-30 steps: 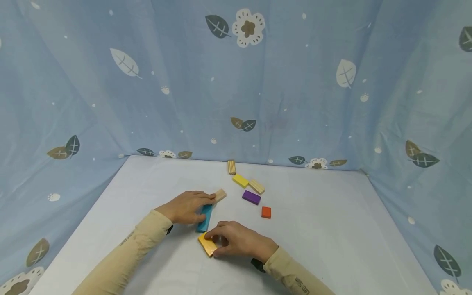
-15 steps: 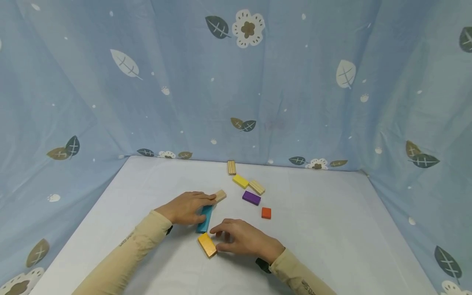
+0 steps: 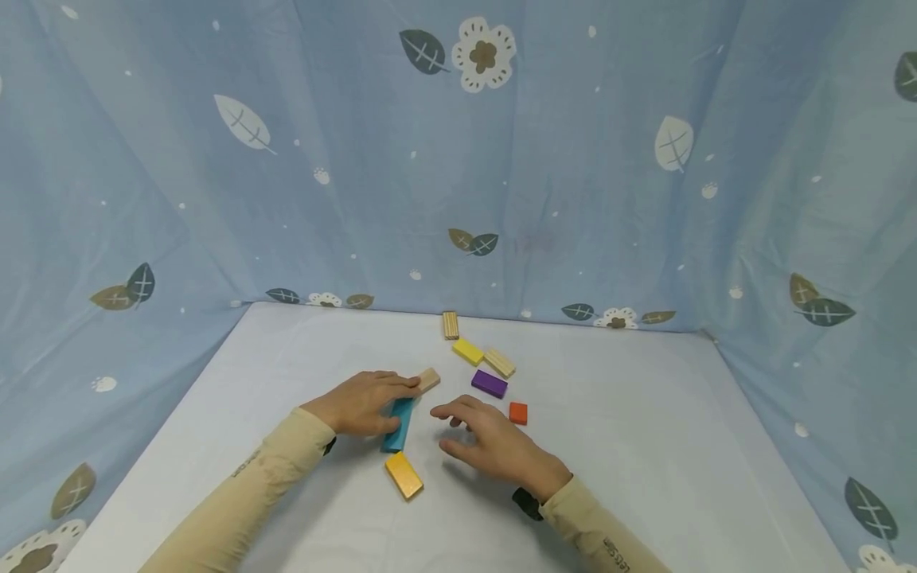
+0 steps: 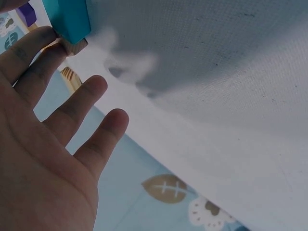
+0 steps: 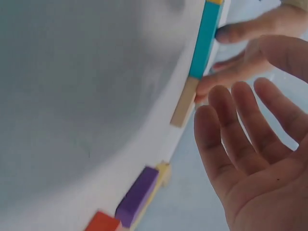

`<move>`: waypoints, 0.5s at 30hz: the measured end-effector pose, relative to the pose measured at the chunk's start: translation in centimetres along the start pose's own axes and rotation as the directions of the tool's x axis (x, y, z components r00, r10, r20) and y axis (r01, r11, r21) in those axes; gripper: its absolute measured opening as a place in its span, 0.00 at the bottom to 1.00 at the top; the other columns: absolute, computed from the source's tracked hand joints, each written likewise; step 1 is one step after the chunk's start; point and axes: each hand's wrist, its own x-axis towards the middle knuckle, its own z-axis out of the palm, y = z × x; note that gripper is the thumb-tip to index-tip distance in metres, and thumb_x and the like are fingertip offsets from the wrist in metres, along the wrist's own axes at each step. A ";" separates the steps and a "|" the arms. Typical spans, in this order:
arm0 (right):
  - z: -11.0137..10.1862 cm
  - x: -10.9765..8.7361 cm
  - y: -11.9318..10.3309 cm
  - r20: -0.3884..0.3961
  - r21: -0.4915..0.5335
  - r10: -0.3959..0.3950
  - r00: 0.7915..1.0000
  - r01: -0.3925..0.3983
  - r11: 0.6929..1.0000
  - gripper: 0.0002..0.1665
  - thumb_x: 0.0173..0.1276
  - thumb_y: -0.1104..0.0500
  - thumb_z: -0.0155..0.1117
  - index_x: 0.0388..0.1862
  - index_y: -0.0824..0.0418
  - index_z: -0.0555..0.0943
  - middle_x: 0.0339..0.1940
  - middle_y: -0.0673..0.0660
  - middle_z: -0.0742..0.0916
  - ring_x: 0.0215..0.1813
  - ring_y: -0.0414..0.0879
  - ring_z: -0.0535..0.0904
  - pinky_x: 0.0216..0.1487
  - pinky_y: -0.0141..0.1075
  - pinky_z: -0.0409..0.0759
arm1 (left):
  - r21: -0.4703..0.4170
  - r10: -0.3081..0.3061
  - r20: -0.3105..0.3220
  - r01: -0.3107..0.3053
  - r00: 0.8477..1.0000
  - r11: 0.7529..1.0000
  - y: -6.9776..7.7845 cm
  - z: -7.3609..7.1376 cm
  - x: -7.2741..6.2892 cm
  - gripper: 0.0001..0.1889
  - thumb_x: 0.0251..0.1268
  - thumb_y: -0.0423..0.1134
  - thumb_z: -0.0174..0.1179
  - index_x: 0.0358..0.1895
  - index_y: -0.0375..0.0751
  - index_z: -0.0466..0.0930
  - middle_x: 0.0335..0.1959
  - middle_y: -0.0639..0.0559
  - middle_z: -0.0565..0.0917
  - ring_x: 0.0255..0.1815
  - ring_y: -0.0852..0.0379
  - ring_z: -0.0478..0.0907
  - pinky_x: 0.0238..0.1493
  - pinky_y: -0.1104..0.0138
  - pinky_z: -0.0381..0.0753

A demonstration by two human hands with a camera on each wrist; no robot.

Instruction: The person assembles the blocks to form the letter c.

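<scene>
My left hand [image 3: 361, 403] lies at the left of a blue block [image 3: 398, 426], its thumb touching that block. Its extended forefingers touch a plain wooden block [image 3: 428, 380] at the blue block's far end, as the right wrist view also shows. An orange-yellow block [image 3: 404, 476] lies at the blue block's near end. My right hand [image 3: 497, 446] hovers right of these blocks with nothing in it, thumb and fingers apart. Beyond it sit a red block [image 3: 518, 413] and a purple block [image 3: 489, 383].
Farther back lie a yellow block [image 3: 468, 352], a pale wooden block with grooves [image 3: 499, 363] and a striped wooden block [image 3: 450, 325]. A white cloth [image 3: 630, 446] covers the table. Blue patterned curtain [image 3: 587, 199] hangs behind and at both sides.
My right hand has let go of the orange-yellow block and moved up and to the right, away from it. The left hand and the blocks stay where they were.
</scene>
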 end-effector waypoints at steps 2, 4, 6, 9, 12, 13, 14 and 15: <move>-0.5 -0.1 0.3 -0.039 0.009 0.014 0.999 -0.013 1.000 0.26 0.73 0.54 0.67 0.68 0.54 0.76 0.59 0.54 0.82 0.56 0.49 0.81 0.54 0.39 0.83 | -0.001 -0.002 0.002 0.002 1.000 1.000 0.0 0.0 0.0 0.30 0.66 0.41 0.61 0.71 0.39 0.74 0.75 0.47 0.70 0.72 0.38 0.68 0.71 0.44 0.67; -0.9 -0.2 0.6 -0.073 0.009 0.034 0.997 -0.033 0.999 0.27 0.72 0.54 0.68 0.68 0.54 0.76 0.61 0.54 0.82 0.57 0.51 0.81 0.56 0.41 0.83 | -0.002 -0.002 0.004 0.002 1.000 1.000 0.0 -0.1 0.0 0.30 0.66 0.41 0.61 0.71 0.40 0.73 0.75 0.47 0.70 0.72 0.38 0.68 0.71 0.44 0.67; -1.3 -0.3 0.9 -0.107 -0.013 0.049 0.993 -0.051 0.999 0.27 0.72 0.54 0.68 0.69 0.53 0.76 0.62 0.52 0.81 0.58 0.51 0.81 0.57 0.42 0.82 | -0.001 -0.003 0.006 0.003 1.000 1.000 0.0 -0.1 -0.1 0.30 0.66 0.41 0.61 0.72 0.40 0.73 0.75 0.48 0.70 0.72 0.39 0.68 0.71 0.44 0.67; -1.9 -0.4 1.5 -0.151 -0.061 0.061 0.987 -0.071 0.996 0.28 0.71 0.54 0.69 0.69 0.54 0.76 0.62 0.49 0.80 0.59 0.49 0.80 0.58 0.41 0.81 | 0.005 -0.008 0.008 0.008 1.000 1.000 0.0 0.0 -0.1 0.30 0.66 0.41 0.61 0.72 0.40 0.73 0.75 0.49 0.70 0.72 0.40 0.68 0.71 0.45 0.67; -2.5 -0.5 2.0 -0.194 -0.081 0.076 0.978 -0.093 0.992 0.30 0.71 0.55 0.70 0.70 0.55 0.75 0.63 0.48 0.79 0.64 0.47 0.78 0.63 0.41 0.79 | 0.012 -0.010 0.005 0.010 1.000 1.000 0.0 0.1 -0.1 0.29 0.66 0.42 0.61 0.71 0.41 0.74 0.75 0.49 0.70 0.72 0.40 0.68 0.70 0.45 0.68; -2.7 -0.5 2.2 -0.209 -0.080 0.082 0.974 -0.101 0.992 0.31 0.70 0.55 0.70 0.70 0.55 0.75 0.64 0.49 0.78 0.66 0.48 0.77 0.65 0.42 0.77 | 0.014 -0.012 0.006 0.012 1.000 1.000 0.0 0.1 -0.1 0.29 0.66 0.42 0.61 0.71 0.41 0.74 0.75 0.49 0.70 0.72 0.40 0.68 0.71 0.46 0.68; -2.9 -0.5 2.4 -0.225 -0.080 0.090 0.970 -0.110 0.991 0.32 0.70 0.55 0.70 0.71 0.55 0.74 0.65 0.50 0.78 0.67 0.47 0.75 0.66 0.43 0.76 | 0.012 -0.013 0.006 0.013 1.000 1.000 0.0 0.1 -0.1 0.29 0.66 0.42 0.61 0.71 0.41 0.74 0.75 0.49 0.70 0.72 0.40 0.68 0.71 0.46 0.67; -3.1 -0.5 2.6 -0.240 -0.080 0.095 0.966 -0.117 0.990 0.32 0.69 0.56 0.71 0.71 0.55 0.74 0.66 0.51 0.77 0.68 0.47 0.74 0.68 0.43 0.75 | 0.012 -0.013 0.006 0.013 1.000 1.000 0.0 0.1 -0.1 0.29 0.66 0.41 0.60 0.71 0.41 0.74 0.75 0.49 0.70 0.72 0.40 0.68 0.71 0.46 0.67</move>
